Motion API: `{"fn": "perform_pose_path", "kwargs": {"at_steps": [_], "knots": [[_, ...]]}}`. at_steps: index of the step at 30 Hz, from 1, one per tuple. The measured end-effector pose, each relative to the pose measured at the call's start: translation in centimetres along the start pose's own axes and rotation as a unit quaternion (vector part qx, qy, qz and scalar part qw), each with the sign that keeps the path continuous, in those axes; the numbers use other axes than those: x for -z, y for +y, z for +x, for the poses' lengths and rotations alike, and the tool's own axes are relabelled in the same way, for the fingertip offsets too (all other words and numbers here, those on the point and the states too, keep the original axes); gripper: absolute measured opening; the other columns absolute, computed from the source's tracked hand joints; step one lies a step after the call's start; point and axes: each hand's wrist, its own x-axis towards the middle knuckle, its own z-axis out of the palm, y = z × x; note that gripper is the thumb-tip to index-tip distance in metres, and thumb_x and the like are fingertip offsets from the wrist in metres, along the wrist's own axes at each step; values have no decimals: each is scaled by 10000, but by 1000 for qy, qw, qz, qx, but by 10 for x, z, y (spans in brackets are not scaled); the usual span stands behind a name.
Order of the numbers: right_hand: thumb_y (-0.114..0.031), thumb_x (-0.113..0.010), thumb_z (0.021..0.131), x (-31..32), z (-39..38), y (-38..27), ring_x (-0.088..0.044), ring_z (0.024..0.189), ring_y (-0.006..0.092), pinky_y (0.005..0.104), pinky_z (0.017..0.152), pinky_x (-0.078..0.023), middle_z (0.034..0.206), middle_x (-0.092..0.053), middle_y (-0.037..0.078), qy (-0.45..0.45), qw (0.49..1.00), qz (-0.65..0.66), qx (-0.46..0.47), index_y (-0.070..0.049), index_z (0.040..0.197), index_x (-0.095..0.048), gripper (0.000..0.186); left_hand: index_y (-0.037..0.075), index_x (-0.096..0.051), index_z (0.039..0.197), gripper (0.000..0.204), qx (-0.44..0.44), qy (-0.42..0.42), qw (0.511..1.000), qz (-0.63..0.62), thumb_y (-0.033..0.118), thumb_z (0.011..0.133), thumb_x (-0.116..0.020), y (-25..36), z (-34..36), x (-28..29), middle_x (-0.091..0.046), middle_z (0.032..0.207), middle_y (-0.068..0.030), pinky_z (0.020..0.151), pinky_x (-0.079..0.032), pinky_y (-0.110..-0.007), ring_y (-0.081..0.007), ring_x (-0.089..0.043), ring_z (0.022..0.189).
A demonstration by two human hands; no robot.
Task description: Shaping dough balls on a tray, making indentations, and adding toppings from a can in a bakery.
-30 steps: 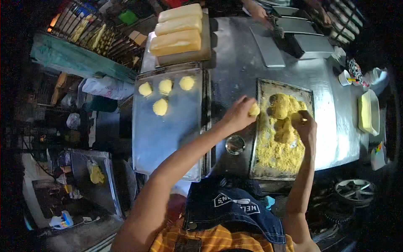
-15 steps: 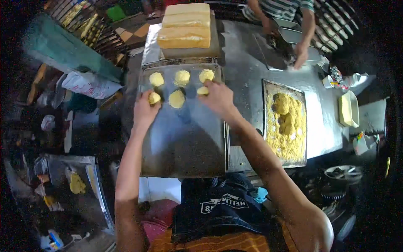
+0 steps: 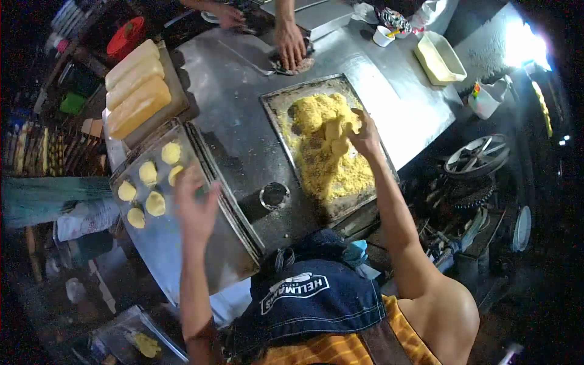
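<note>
Several pale yellow dough rounds (image 3: 155,204) lie on a metal sheet tray (image 3: 225,249) on the left. My left hand (image 3: 196,198), blurred, is over that tray's right side, beside the rounds, fingers apart and apparently empty. My right hand (image 3: 364,135) reaches into the battered tray (image 3: 331,213) of yellow crumbly mixture (image 3: 328,176), fingers curled onto a lump of yellow dough (image 3: 337,131) at the heap's right side. A round metal ring (image 3: 274,196) sits between the two trays.
Loaves (image 3: 137,106) rest on a board at back left. A co-worker's hands (image 3: 291,45) work at the back beside metal pans (image 3: 316,18). A white cup (image 3: 383,36), cream tub (image 3: 438,61) and plastic container (image 3: 486,100) are at right; a metal wheel (image 3: 474,155) is below the table edge.
More dough rounds lie on the left tray than a second ago. My right hand has moved from that tray to the crumb tray; my left hand has lifted away from the rounds. The view has turned.
</note>
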Motion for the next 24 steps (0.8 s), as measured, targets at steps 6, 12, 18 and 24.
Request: {"fn": "perform_pose_path", "kwargs": {"at_steps": [6, 12, 18, 24], "knots": [[105, -634, 798, -17, -11, 37, -412, 1459, 382, 468, 1161, -456, 1618, -383, 146, -86, 978, -127, 140, -103, 1472, -537, 712, 210, -531, 1497, 699, -67, -216, 973, 36, 130, 847, -776, 53, 85, -226, -435, 1512, -189, 1012, -538, -451, -370, -585, 1274], [38, -692, 803, 2, -15, 14, -608, 1215, 392, 486, 980, -535, 1386, -597, 166, -98, 992, 39, 65, -58, 1328, -619, 539, 242, -504, 1513, 754, 61, -322, 937, 122, 173, 835, -826, 61, 122, -294, -385, 1567, -207, 1130, -468, -440, -376, -495, 1375], [-124, -817, 841, 50, -25, -7, -739, 887, 256, 402, 754, -586, 1085, -744, 193, -182, 972, 91, -116, -43, 1243, -653, 442, 87, -539, 1434, 635, 99, -312, 944, 28, 228, 866, -785, 52, 95, -257, -450, 1480, -203, 1114, -468, -461, -358, -485, 1354], [-250, -851, 847, 39, -57, -97, -745, 874, 254, 391, 776, -596, 1111, -761, 132, -154, 987, 13, 40, -67, 1252, -670, 480, 96, -584, 1376, 629, 82, -173, 981, -29, 172, 810, -847, 44, 20, -97, -579, 1383, -193, 1085, -499, -464, -369, -553, 1327]]}}
